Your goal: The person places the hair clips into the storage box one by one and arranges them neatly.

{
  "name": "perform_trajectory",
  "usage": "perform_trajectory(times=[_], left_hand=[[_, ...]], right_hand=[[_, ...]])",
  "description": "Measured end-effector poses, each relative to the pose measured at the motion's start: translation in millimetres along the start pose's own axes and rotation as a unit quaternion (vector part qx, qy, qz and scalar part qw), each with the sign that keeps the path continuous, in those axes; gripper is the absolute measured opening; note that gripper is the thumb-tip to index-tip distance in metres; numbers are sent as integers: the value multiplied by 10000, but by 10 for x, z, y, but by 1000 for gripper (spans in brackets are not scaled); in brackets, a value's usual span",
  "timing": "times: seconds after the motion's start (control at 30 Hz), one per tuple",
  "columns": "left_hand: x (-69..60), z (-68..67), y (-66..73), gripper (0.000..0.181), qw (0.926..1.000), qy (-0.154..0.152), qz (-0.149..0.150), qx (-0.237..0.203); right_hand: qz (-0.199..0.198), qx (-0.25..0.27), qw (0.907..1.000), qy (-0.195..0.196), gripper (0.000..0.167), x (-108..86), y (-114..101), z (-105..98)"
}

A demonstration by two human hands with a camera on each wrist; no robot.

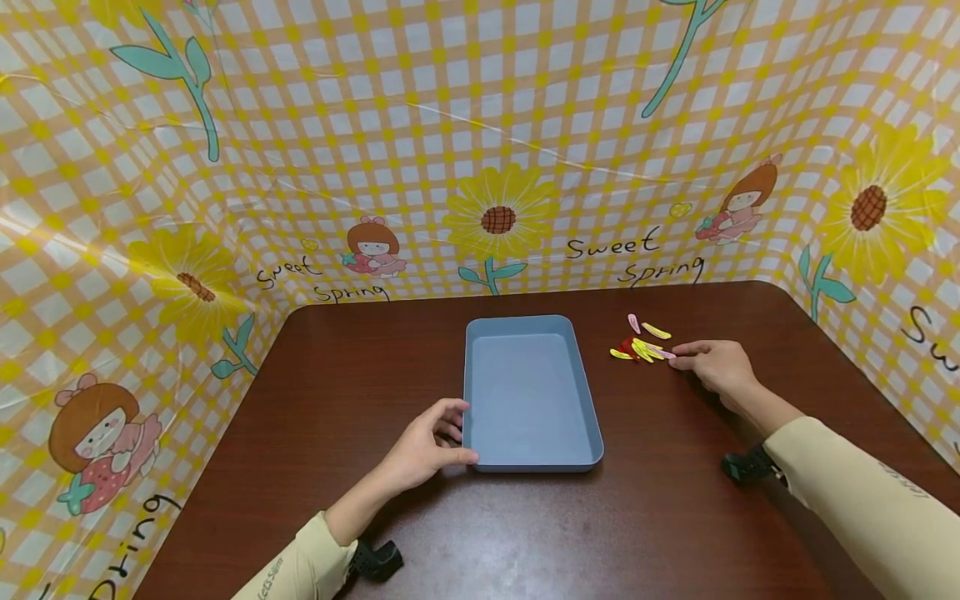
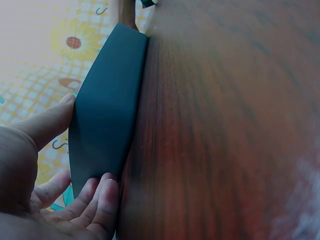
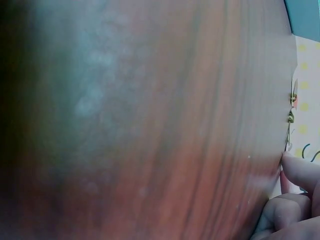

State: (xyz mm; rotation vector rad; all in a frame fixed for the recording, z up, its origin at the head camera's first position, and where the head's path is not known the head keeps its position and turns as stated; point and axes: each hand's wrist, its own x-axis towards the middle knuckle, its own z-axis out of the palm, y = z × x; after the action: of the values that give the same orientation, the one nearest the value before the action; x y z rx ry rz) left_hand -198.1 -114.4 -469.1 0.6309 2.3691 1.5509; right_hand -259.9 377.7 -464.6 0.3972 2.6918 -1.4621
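A blue-grey rectangular tray (image 1: pixel 532 392) lies flat on the table. My left hand (image 1: pixel 423 446) holds its near left corner; in the left wrist view the thumb is at the rim of the tray (image 2: pixel 102 100), and several fingers touch the outer wall. To the right of the tray lies a small loose pile of snap hair clips (image 1: pixel 645 348), mostly yellow, with some pink and red. My right hand (image 1: pixel 720 367) is at the pile's right side, its thumb and index finger pinching the end of a pale pink hair clip (image 1: pixel 664 354). The right wrist view shows the fingertips only partly.
The dark brown wooden table (image 1: pixel 360 358) is backed by a yellow checked cloth (image 1: pixel 420 108) with sunflowers, which also rises at both sides. One yellow clip (image 1: pixel 656 331) and one pink clip (image 1: pixel 633 322) lie slightly behind the pile.
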Motion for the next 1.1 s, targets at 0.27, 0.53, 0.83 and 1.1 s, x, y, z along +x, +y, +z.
perform_trajectory(times=[0.27, 0.53, 0.83, 1.1], left_hand=[[-6, 3, -11, 70, 10000, -17, -24, -4], [3, 0, -12, 69, 10000, -56, -5, -35], [10, -1, -7, 69, 10000, -6, -3, -16], [-4, 1, 8, 68, 10000, -45, 7, -49]], right_hand=[[-9, -332, 9993, 151, 42, 29, 18, 24], [-131, -766, 9963, 378, 47, 9, -20, 66], [-377, -951, 9935, 502, 39, 24, -31, 97], [-320, -977, 9936, 468, 44, 11, -41, 108]])
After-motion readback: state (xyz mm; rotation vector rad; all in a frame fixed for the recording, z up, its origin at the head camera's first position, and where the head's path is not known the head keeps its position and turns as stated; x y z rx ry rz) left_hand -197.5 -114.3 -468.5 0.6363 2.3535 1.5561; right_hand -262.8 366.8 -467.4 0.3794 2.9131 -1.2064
